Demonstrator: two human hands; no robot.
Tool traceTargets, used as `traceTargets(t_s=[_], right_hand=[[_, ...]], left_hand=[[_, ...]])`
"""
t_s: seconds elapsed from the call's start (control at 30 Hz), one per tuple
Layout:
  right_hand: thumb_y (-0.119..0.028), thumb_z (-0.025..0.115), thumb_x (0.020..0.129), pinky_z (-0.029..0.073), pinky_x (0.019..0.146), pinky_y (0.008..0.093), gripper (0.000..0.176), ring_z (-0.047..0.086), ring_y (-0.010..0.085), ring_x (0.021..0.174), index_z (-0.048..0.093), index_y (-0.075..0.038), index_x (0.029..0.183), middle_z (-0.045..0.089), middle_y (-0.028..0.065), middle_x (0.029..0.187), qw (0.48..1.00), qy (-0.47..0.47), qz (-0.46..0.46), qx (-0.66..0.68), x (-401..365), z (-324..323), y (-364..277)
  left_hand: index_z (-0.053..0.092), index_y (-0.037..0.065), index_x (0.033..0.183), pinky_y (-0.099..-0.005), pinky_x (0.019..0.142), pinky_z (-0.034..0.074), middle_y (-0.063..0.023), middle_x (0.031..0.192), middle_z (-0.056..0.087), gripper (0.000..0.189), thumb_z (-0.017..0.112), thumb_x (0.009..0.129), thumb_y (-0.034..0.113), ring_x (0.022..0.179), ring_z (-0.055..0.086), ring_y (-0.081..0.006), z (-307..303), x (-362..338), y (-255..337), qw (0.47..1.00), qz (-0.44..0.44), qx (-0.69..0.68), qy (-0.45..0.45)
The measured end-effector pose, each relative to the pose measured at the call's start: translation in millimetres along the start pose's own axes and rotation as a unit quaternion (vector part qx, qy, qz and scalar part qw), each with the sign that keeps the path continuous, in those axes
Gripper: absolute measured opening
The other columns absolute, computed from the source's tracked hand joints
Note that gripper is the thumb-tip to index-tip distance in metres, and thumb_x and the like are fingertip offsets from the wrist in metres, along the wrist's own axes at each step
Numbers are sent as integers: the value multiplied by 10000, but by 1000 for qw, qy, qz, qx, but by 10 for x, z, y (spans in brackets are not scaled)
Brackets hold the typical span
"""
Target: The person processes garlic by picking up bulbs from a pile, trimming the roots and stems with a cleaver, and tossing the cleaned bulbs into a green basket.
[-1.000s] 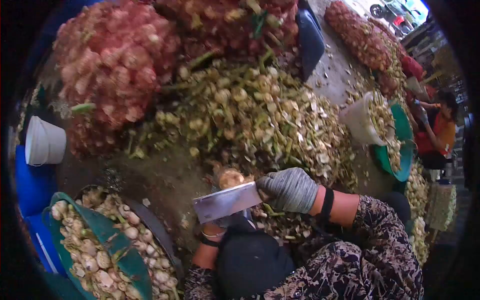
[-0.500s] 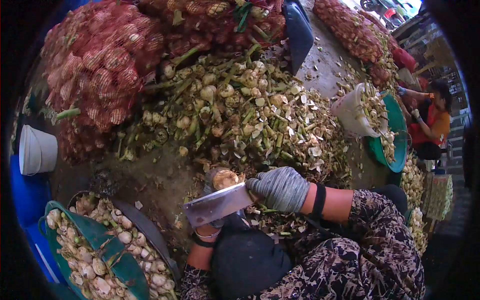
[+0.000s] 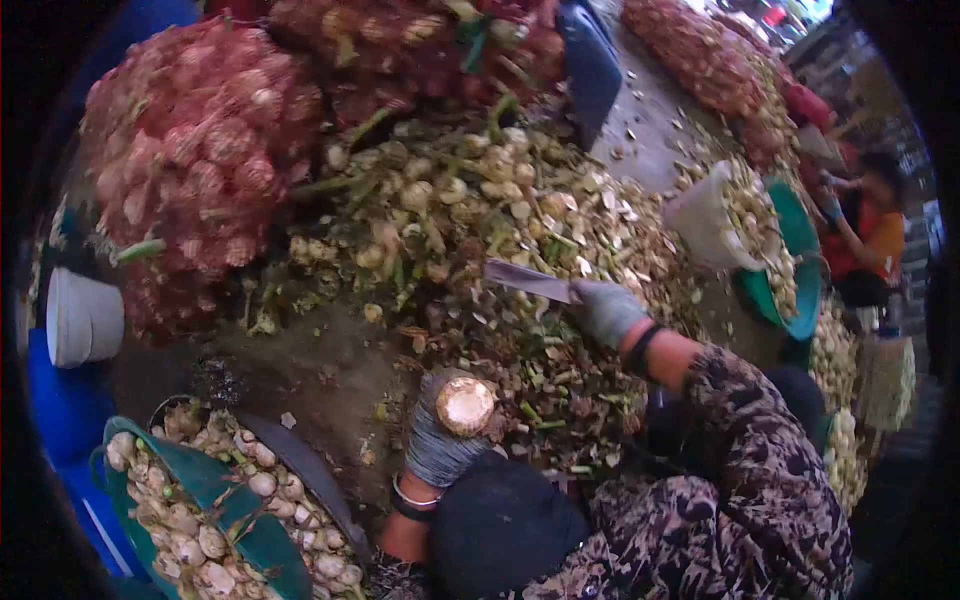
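Observation:
My left hand (image 3: 442, 440), in a grey glove, is wrapped round a bulb (image 3: 465, 405) whose pale round cut face points up. My right hand (image 3: 608, 312), gloved too, grips the handle of a cleaver (image 3: 530, 281). The blade points left over the heap of bulbs and stalks (image 3: 440, 205), apart from the held bulb. Scraps of peel and cut stalks lie on the ground between my hands.
Red net sacks of bulbs (image 3: 200, 150) stand at the back left. Green tubs (image 3: 205, 480) and a white bucket (image 3: 85, 318) are at the left. A tilted white bucket (image 3: 700, 220) rests by a green basin (image 3: 800, 260); a co-worker (image 3: 865, 235) sits beyond.
My right hand has swung the cleaver up and away from the bulb, over the heap. My left hand has turned the bulb so its cut face shows, a little lower.

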State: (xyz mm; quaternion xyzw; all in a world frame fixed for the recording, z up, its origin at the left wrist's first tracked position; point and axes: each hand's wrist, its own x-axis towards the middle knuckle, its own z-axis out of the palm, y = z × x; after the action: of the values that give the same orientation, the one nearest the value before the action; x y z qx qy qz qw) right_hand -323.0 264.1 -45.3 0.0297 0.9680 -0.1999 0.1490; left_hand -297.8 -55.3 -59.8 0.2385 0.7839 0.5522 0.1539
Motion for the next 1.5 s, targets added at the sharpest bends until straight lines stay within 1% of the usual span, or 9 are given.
traceTargets(t_s=[0.13, 0.23, 0.37, 0.53, 0.9, 1.03, 1.23, 1.3, 1.5], right_hand=[[-305, 744, 865, 523, 759, 336, 353, 620, 132, 825, 660, -67, 1112, 692, 70, 909, 966, -68, -4, 251, -171, 92, -428], [-430, 713, 888, 506, 831, 295, 517, 587, 98, 945, 618, -54, 1230, 678, 26, 1041, 765, -208, 41, 609, -276, -22, -1025], [-394, 748, 861, 512, 837, 325, 545, 614, 132, 940, 577, -49, 1245, 680, 34, 1061, 846, -119, -21, 519, -126, 340, -916], [-342, 774, 800, 527, 827, 388, 515, 669, 319, 939, 576, -107, 1213, 669, 150, 1032, 926, -92, -140, 338, -224, 231, -863], [-257, 692, 805, 537, 736, 433, 343, 658, 364, 869, 627, -126, 1116, 677, 142, 926, 980, -148, -127, 33, -149, -164, -508], [-437, 799, 787, 518, 712, 381, 471, 640, 286, 734, 643, -66, 1031, 664, 163, 798, 991, -91, 15, 99, -247, 37, 56], [-407, 833, 767, 506, 749, 348, 573, 614, 174, 817, 609, -20, 1126, 658, 97, 883, 948, -39, -58, 311, -192, -142, -844], [-394, 803, 808, 506, 728, 324, 567, 604, 138, 824, 594, -11, 1170, 659, 67, 909, 954, -100, -25, 281, -61, -38, -741], [-507, 697, 871, 408, 462, 287, 398, 526, 99, 589, 642, -135, 1004, 602, 6, 730, 660, -165, 205, 704, -186, 418, -525]], left_hand=[[527, 57, 1226, -375, 922, 506, -90, 1157, 625, 704, 905, 653, 213, 1022, 616, -233, 78, 205, 173, 983, -125, -90, 97], [502, 57, 1239, -374, 936, 499, -96, 1168, 620, 741, 913, 640, 203, 1044, 613, -234, 127, 391, 173, 999, 14, 43, 15], [443, 61, 1369, -386, 1010, 458, -111, 1304, 538, 807, 788, 774, 484, 1215, 527, -230, 242, 304, -109, 974, 25, -101, 203], [487, 32, 1341, -339, 975, 469, -98, 1325, 545, 500, 404, 1035, 419, 1161, 544, -199, 334, 114, -841, 972, -102, -212, -29], [613, 24, 1064, -360, 780, 506, -72, 1031, 643, 202, 631, 900, 141, 913, 611, -205, 279, 274, -197, 981, 94, 164, -53], [591, 23, 1203, -373, 898, 501, -109, 1174, 642, 343, 663, 879, 106, 1016, 625, -212, 168, 247, 117, 976, -154, -141, -62], [497, 20, 1321, -346, 975, 473, -105, 1190, 632, 586, 756, 801, 96, 1119, 602, -215, 197, 520, 364, 957, -214, 98, -168], [415, 34, 1387, -344, 995, 463, -119, 1274, 584, 701, 781, 796, 135, 1147, 580, -223, 197, 385, 234, 982, -91, -167, -1], [276, 49, 1500, -362, 1029, 452, -125, 1368, 526, 878, 716, 861, 459, 1223, 540, -251, 121, 290, 46, 905, -68, -418, 43]])
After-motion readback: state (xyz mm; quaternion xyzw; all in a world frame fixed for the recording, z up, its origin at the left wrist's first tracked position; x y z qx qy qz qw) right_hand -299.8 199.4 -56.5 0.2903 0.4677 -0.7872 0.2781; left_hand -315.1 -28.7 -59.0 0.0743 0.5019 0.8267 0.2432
